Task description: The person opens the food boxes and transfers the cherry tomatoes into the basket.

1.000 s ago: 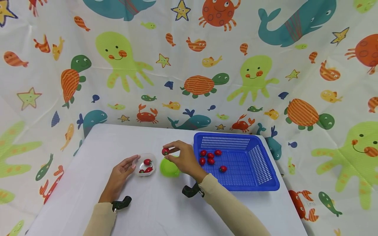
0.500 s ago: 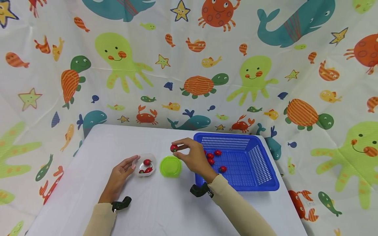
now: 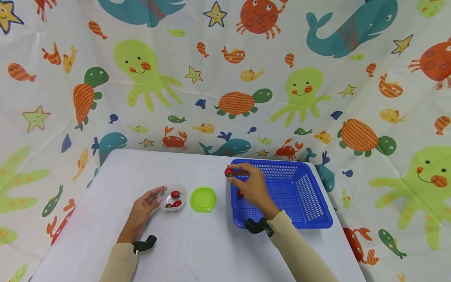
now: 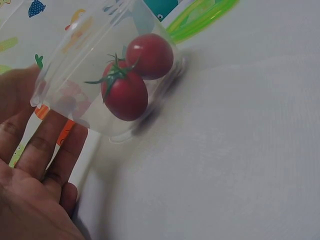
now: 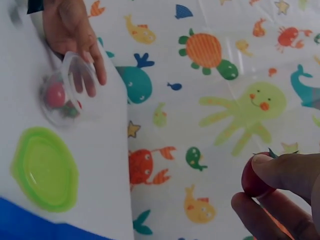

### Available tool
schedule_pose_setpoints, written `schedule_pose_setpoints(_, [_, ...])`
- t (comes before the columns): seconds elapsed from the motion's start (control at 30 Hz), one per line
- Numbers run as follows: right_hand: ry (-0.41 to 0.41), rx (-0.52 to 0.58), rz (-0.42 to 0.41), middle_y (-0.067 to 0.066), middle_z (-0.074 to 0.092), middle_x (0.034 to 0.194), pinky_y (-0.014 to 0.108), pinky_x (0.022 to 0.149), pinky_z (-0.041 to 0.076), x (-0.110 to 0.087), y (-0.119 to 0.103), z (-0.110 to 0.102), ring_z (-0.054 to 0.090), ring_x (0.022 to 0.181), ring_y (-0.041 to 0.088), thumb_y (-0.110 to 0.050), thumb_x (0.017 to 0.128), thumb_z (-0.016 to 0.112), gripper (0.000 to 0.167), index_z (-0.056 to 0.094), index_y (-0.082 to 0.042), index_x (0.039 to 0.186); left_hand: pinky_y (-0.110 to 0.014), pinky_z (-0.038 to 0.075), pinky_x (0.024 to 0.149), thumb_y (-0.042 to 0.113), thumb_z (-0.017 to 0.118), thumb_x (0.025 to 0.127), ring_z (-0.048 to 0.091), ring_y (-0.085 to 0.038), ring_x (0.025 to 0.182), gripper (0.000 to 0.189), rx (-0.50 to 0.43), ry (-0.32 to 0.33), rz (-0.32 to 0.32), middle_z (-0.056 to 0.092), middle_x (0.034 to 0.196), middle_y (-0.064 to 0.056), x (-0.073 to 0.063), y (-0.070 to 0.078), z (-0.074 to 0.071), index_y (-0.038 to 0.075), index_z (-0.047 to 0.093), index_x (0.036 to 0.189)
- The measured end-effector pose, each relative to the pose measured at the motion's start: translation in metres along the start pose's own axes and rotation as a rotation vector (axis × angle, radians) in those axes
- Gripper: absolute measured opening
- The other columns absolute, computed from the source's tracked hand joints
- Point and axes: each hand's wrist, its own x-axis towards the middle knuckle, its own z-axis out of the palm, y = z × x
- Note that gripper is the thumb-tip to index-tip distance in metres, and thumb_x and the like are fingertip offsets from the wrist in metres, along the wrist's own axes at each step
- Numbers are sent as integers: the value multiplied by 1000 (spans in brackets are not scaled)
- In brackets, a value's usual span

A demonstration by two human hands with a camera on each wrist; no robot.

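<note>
My right hand (image 3: 251, 186) pinches a cherry tomato (image 3: 229, 172) between thumb and fingertips, above the left rim of the blue basket (image 3: 317, 196). The green stem of this tomato shows in the right wrist view. My left hand (image 3: 143, 207) touches the left side of a clear plastic container (image 4: 75, 65), its fingers fairly straight against the wall. Inside the container lie a few cherry tomatoes (image 4: 125, 95) with green stems. More cherry tomatoes (image 3: 240, 193) are in the basket, mostly hidden behind my right hand.
Between container and basket, a bright green lid (image 3: 203, 199) lies flat on the white table (image 3: 197, 246). A curtain (image 3: 225, 78) printed with sea animals hangs behind the table and along its sides.
My right hand has moved right with the cherry tomato, from above the green lid to the basket's left rim. The left hand and the container have stayed in place.
</note>
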Motion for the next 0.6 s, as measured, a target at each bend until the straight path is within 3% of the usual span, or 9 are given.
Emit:
schedule_pose_setpoints(0.23, [25,15,31,-2,75,128,56,107,57,-3,5,-22,73,118,23,-16,95,82,35,77,-27,128,-3,39,107,37,59,110,32,-22,162,55,11,6,3,45,169,-5,0,-1,0,20,45,162])
schedule_pose_setpoints(0.6, [26,-3,82,0,75,131,55,107,57,-6,24,-49,72,120,24,-18,96,81,37,74,-21,133,-3,39,106,37,58,111,33,-20,162,55,14,5,5,45,169,-5,1,-2,0,20,45,162])
